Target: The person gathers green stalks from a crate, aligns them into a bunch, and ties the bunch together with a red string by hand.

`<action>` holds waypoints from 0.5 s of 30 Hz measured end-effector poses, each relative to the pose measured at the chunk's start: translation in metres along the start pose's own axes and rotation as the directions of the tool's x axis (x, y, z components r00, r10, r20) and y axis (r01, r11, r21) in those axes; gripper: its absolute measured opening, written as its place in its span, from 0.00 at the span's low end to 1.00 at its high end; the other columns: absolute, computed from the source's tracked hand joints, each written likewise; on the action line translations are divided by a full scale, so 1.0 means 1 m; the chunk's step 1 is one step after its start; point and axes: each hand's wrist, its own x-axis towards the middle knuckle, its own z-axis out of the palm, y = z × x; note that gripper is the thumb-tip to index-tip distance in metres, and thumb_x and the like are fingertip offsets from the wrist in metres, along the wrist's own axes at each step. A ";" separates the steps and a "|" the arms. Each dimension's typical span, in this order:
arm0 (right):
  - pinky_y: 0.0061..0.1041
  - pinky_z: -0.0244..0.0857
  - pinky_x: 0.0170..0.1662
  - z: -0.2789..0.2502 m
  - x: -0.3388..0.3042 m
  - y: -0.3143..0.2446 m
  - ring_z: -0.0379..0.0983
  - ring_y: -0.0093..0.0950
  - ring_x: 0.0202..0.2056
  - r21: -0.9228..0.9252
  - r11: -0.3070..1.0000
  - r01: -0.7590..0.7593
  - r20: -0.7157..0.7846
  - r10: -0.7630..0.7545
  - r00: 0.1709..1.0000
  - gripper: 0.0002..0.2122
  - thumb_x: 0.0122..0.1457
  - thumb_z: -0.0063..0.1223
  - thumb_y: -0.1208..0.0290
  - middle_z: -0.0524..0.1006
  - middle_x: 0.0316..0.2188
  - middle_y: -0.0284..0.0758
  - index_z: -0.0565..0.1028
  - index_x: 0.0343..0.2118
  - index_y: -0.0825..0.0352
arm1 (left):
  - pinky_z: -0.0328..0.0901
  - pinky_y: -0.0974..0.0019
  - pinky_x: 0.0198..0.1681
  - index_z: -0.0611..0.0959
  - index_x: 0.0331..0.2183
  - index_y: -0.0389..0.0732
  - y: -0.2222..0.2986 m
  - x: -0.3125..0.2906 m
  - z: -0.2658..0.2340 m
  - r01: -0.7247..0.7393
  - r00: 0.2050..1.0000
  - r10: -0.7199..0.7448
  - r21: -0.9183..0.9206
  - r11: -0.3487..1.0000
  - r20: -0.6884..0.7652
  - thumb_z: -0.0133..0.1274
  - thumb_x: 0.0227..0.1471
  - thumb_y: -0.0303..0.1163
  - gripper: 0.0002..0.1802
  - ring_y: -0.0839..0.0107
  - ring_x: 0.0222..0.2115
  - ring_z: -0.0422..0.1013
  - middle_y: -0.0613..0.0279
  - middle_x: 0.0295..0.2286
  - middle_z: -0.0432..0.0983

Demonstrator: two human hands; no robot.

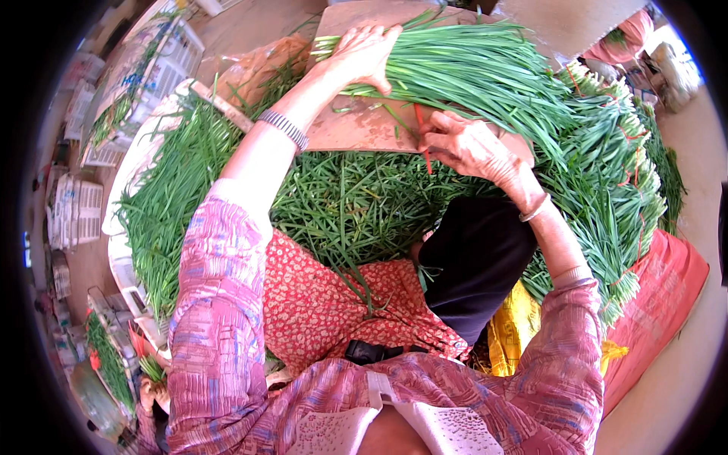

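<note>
A thick bunch of garlic chives (470,68) lies across a reddish-brown board (341,129), its pale stem ends to the left. My left hand (365,57) is wrapped over the bunch near those ends, thumb on the near side. Just below the leaves, by the board's near edge, my right hand (472,148) has its fingers pinched on a thin red tie (423,125). The tie hangs over that edge; where it runs beneath the bunch is hidden.
Tied chive bunches (607,189) are stacked at right beside a red sack (660,303). Loose chives (178,197) fill the left; more leaves (349,197) lie below the board. White crates (171,68) stand far left. Another person's hand (154,396) holds chives at lower left.
</note>
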 end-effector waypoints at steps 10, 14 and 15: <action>0.37 0.72 0.34 0.018 0.038 -0.010 0.73 0.38 0.40 -0.050 0.999 0.002 -0.129 -0.009 0.992 0.09 0.53 0.53 0.71 0.70 0.34 0.35 0.70 0.37 0.60 | 0.54 0.45 0.62 0.56 0.63 0.40 -0.002 -0.001 -0.004 0.036 0.999 -0.035 -0.025 0.999 0.041 0.75 0.19 0.43 0.69 0.48 0.59 0.59 0.43 0.56 0.63; 0.36 0.71 0.36 0.019 0.079 -0.013 0.74 0.38 0.35 -0.025 1.000 0.006 -0.289 -0.013 0.957 0.06 0.56 0.52 0.71 0.72 0.32 0.37 0.71 0.37 0.62 | 0.48 0.43 0.65 0.53 0.65 0.40 0.003 0.004 -0.001 0.058 0.997 -0.054 -0.065 0.996 0.060 0.74 0.22 0.43 0.70 0.47 0.61 0.55 0.40 0.58 0.59; 0.36 0.72 0.36 0.018 0.090 -0.013 0.75 0.38 0.34 0.016 0.999 0.036 -0.352 -0.028 0.935 0.06 0.57 0.52 0.72 0.73 0.32 0.38 0.72 0.36 0.63 | 0.47 0.43 0.66 0.51 0.65 0.40 -0.004 0.002 0.001 0.070 0.996 -0.064 -0.098 0.993 0.059 0.74 0.24 0.43 0.71 0.46 0.62 0.54 0.39 0.59 0.58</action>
